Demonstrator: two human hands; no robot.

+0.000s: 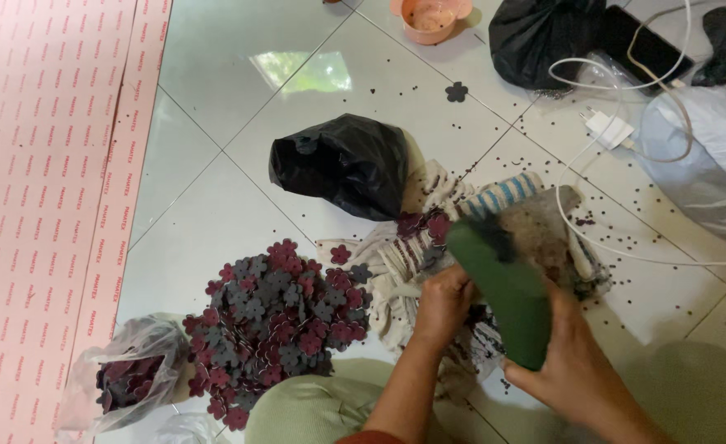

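My right hand [572, 362] grips a long green tool [503, 284] with a dark, blurred upper end, held over a folded striped cloth [503, 197] on the floor. My left hand [441, 308] is closed and presses down on the cloth beside the tool; what it holds under the fingers is hidden. A few maroon flower-shaped cutouts [424, 224] lie on the cloth just above my left hand. A heap of maroon and grey flower-shaped pieces [276, 316] lies to the left of my hands.
A black plastic bag [342, 164] sits behind the cloth. A clear bag with flower pieces [128, 378] is at lower left. Pink foam sheets [42, 189] cover the left. A white charger and cable [610, 127], pink bowl [429, 18] and small dark punched bits lie around.
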